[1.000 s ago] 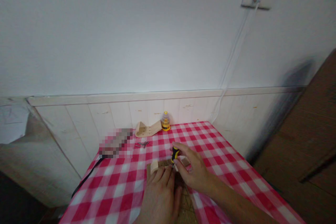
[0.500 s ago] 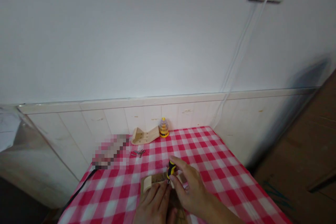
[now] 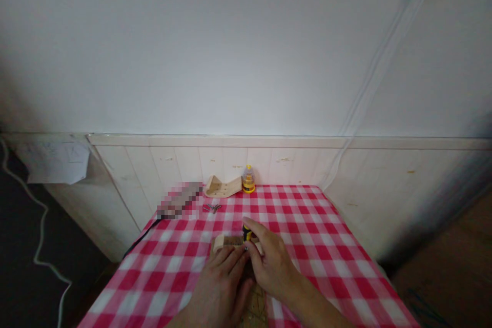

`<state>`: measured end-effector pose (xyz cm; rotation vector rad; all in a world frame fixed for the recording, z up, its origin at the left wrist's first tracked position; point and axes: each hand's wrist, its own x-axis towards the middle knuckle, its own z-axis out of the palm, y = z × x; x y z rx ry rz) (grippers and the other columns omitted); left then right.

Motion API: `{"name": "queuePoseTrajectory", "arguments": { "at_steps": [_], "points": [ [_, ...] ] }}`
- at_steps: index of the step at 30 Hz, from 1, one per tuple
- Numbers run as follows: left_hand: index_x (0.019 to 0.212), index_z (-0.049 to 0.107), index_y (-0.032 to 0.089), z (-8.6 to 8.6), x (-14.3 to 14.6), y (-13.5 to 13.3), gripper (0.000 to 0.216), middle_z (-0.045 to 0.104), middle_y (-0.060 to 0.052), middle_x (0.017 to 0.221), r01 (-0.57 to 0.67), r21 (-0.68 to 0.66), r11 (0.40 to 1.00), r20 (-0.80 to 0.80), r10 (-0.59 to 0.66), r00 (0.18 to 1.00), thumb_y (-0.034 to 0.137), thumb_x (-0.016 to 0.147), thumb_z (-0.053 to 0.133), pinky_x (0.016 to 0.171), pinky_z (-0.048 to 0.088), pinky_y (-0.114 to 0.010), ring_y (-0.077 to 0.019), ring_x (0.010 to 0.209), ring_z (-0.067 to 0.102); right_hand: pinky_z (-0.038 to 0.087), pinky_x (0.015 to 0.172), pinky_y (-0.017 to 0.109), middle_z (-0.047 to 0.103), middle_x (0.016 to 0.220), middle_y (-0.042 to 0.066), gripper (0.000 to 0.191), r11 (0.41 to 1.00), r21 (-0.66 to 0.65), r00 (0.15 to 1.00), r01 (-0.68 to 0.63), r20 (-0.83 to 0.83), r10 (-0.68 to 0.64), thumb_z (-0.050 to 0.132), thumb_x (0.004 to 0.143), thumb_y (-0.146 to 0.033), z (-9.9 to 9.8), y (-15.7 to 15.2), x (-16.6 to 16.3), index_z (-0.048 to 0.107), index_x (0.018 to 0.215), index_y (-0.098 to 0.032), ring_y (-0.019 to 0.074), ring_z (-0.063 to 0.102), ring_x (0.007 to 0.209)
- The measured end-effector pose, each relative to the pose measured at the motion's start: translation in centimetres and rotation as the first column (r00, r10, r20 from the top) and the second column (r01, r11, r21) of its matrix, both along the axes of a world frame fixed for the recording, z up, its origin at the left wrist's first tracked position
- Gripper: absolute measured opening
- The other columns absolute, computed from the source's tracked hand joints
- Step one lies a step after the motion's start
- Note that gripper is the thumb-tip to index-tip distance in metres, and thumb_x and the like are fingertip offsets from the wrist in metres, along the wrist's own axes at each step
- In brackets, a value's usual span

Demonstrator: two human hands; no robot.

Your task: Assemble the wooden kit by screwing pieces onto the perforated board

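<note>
In my right hand is a small black and yellow screwdriver, upright, gripped between thumb and fingers. Its tip is down by the fingertips of my left hand. That hand presses on a pale wooden piece and steadies it, with the fingers laid over it and the thumb toward me. Beneath both hands lies a brown board, mostly covered by them. Where the screwdriver tip meets the wood is hidden by my fingers.
Several screws lie beyond my hands on the checked tablecloth. By the wall stand a curved wooden part with holes and a yellow-capped clear bottle. A blurred-out object with a black cord lies left.
The camera view has turned, so the wall and table appear shifted and more level. Both hands keep their places at the wooden piece, and the screwdriver stands more upright.
</note>
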<state>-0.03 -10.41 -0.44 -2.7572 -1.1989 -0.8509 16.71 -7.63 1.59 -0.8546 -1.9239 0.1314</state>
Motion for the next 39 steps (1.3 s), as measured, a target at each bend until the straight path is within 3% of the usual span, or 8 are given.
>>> {"name": "queuePoseTrajectory", "arguments": {
  "at_steps": [6,9,11,14,18,21,27,39],
  "points": [
    [0.138,0.059,0.011,2.1,-0.3,-0.6,0.052,0.065,-0.015,0.136,-0.032,-0.25,0.968,-0.07,0.015,0.997,0.023,0.087,0.06,0.109,0.049,-0.052,-0.0326,0.124,0.058,0.063,0.085,0.039,0.074,0.12,0.01,0.053,0.994,-0.096,0.998,0.05,-0.038,-0.054,0.052,0.091,-0.01,-0.2,0.1,0.0,0.052,0.142,-0.026,0.0223,0.075,0.092],
    [0.144,0.055,0.012,3.6,-0.9,-0.2,0.062,0.061,-0.015,0.141,0.016,-0.344,0.939,-0.118,-0.061,0.991,0.034,0.087,0.064,0.115,0.042,-0.051,-0.0345,0.13,0.053,0.063,0.085,0.04,0.074,0.119,0.01,0.053,0.987,-0.145,0.996,0.064,-0.056,-0.073,0.054,0.09,-0.013,-0.1,0.2,0.0,0.053,0.141,-0.026,0.0234,0.075,0.095],
    [0.144,0.055,0.014,3.6,-1.1,0.3,0.065,0.062,-0.015,0.14,0.054,-0.357,0.933,-0.141,-0.111,0.984,0.038,0.085,0.067,0.114,0.042,-0.051,-0.0353,0.129,0.053,0.063,0.087,0.041,0.074,0.12,0.01,0.053,0.985,-0.147,0.993,0.088,-0.063,-0.098,0.055,0.089,-0.014,-0.3,0.3,0.1,0.053,0.141,-0.026,0.0245,0.074,0.101],
    [0.14,0.058,0.013,1.3,-1.4,1.3,0.064,0.064,-0.017,0.135,0.071,-0.256,0.964,-0.139,-0.11,0.984,0.043,0.084,0.069,0.11,0.045,-0.053,-0.0362,0.125,0.057,0.062,0.089,0.041,0.074,0.12,0.011,0.055,0.983,-0.138,0.989,0.118,-0.069,-0.128,0.056,0.089,-0.013,-0.7,0.6,0.3,0.052,0.142,-0.026,0.0239,0.073,0.103],
    [0.14,0.057,0.013,-3.4,-2.0,2.9,0.059,0.066,-0.017,0.134,0.19,0.022,0.982,-0.107,-0.187,0.977,0.045,0.091,0.063,0.095,0.055,-0.046,-0.033,0.117,0.063,0.062,0.086,0.037,0.075,0.116,0.011,0.054,0.981,-0.138,0.985,0.138,-0.082,-0.15,0.057,0.09,-0.014,-1.1,0.7,0.4,0.051,0.143,-0.024,0.0231,0.075,0.099],
    [0.136,0.059,0.011,-4.8,-2.3,3.2,0.06,0.07,-0.016,0.128,0.164,0.173,0.971,-0.068,-0.154,0.986,0.051,0.09,0.064,0.091,0.057,-0.043,-0.032,0.112,0.066,0.062,0.087,0.037,0.074,0.119,0.01,0.055,0.983,-0.101,0.986,0.154,-0.056,-0.16,0.058,0.09,-0.013,-1.0,0.3,0.3,0.051,0.142,-0.026,0.0234,0.075,0.1],
    [0.13,0.063,0.01,-4.0,-1.7,2.3,0.066,0.072,-0.015,0.124,0.131,0.196,0.972,-0.004,-0.133,0.991,0.06,0.086,0.064,0.091,0.055,-0.042,-0.0308,0.107,0.067,0.063,0.081,0.034,0.077,0.112,0.009,0.052,0.977,-0.063,0.979,0.202,-0.013,-0.203,0.061,0.089,-0.013,-0.5,-0.1,0.2,0.055,0.139,-0.026,0.0218,0.076,0.09],
    [0.128,0.066,0.01,-2.7,-1.4,1.5,0.06,0.071,-0.015,0.125,0.103,0.109,0.989,0.001,-0.104,0.995,0.052,0.085,0.067,0.09,0.056,-0.044,-0.0317,0.105,0.066,0.063,0.079,0.031,0.078,0.108,0.008,0.05,0.987,-0.022,0.987,0.162,-0.012,-0.162,0.064,0.088,-0.014,0.4,0.0,-0.1,0.058,0.136,-0.025,0.0209,0.076,0.087]
  ]
}}
